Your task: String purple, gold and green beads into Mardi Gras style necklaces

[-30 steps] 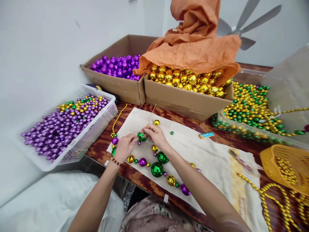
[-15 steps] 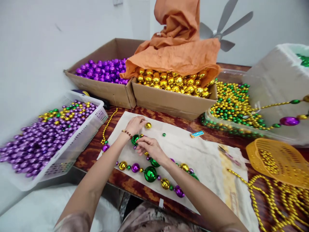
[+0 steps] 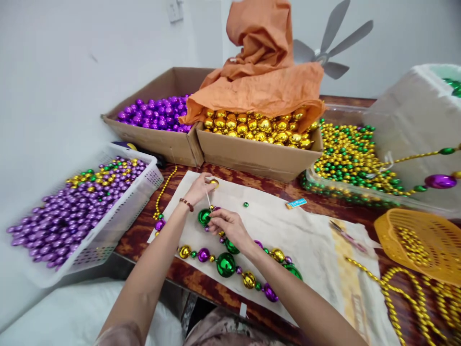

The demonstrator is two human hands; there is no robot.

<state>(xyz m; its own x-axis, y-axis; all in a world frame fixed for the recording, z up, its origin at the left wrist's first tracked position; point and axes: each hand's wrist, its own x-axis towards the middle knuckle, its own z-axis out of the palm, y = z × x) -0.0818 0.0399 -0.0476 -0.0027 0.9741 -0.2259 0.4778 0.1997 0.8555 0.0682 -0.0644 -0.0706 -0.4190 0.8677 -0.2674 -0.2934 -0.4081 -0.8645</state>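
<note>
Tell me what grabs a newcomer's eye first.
Probably the crumpled orange cloth draped over a brown cardboard box of shiny gold balls, back centre. Then the string of round green, gold and purple beads on the white cloth by the bare right hand. At left, the white plastic basket heaped with mostly purple beads.

- Surface point(image 3: 252, 181): dark red-brown, mottled finish.
- White cloth point(image 3: 288, 240): laid over the central area, lightly wrinkled.
- Two cardboard boxes point(image 3: 252, 151): side by side, rear.
- Clear plastic tub point(image 3: 345, 190): rear right.
- Orange-yellow perforated basket point(image 3: 444, 240): right of cloth.
- Gold bead strands point(image 3: 385, 286): loosely looped, near right.
</note>
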